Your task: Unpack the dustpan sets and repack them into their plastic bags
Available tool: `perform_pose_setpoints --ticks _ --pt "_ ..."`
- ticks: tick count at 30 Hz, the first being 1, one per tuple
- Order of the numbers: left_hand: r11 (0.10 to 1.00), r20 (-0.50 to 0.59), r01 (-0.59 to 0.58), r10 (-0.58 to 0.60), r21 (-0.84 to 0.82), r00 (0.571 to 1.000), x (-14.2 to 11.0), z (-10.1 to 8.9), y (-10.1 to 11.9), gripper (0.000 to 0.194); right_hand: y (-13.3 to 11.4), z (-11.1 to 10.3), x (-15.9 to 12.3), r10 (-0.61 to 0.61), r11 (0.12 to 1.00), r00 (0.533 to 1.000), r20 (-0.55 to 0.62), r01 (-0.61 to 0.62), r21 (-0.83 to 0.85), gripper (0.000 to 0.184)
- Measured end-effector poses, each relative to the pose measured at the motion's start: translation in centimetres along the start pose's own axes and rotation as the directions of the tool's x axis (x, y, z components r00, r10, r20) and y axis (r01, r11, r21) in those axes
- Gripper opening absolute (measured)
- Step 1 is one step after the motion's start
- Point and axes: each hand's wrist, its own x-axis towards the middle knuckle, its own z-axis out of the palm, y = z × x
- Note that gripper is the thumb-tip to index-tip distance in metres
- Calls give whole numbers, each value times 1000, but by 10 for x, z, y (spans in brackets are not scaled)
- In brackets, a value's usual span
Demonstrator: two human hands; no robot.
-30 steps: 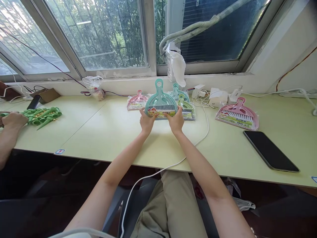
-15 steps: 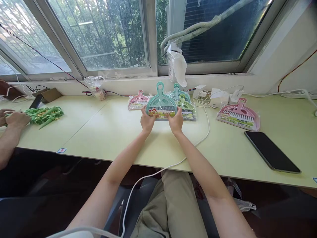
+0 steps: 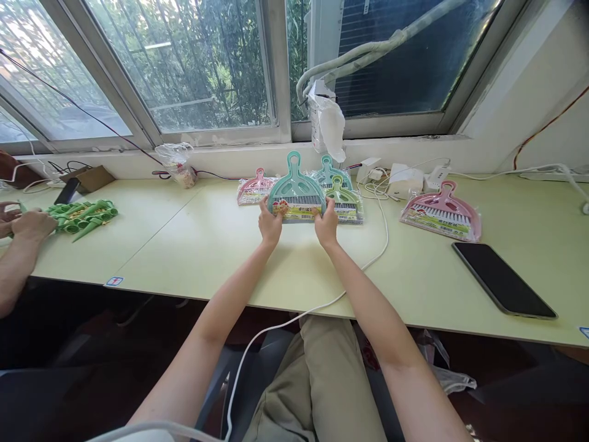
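Note:
Between my hands, tilted up above the table, is a teal dustpan and brush set (image 3: 297, 184) in clear wrap with a printed label. My left hand (image 3: 270, 222) grips its lower left corner, thumb on the label. At the lower right corner my right hand (image 3: 326, 223) holds it the same way. Behind it lie a pink dustpan set (image 3: 257, 186), another teal dustpan set (image 3: 327, 173) and a green dustpan set (image 3: 341, 195), partly overlapping. One more pink dustpan set (image 3: 442, 212) lies apart on the right.
A black phone (image 3: 504, 279) lies at the right of the table (image 3: 207, 252). A white cable (image 3: 385, 236) runs across it and over the front edge. At left, a co-worker's hands (image 3: 32, 224) are beside green plastic pieces (image 3: 87, 216). Plugs and adapters (image 3: 407, 181) stand by the wall.
The held teal dustpan set has shifted slightly left, and its label shows more fully between my thumbs. Both hands keep their grip.

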Motion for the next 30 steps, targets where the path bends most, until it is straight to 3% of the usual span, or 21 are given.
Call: perform_pose_setpoints --ticks 11,22,30 --pt "976 -133 -117 93 -185 987 2 -2 -2 24 -4 6 -8 26 982 999 -45 -17 189 36" --pt "970 -153 -96 62 -222 986 4 -3 -1 20 -8 5 -6 100 949 994 -54 -79 307 32" --pt "977 -160 -55 22 -207 987 9 -7 -7 26 -5 1 1 124 928 991 55 -136 348 51"
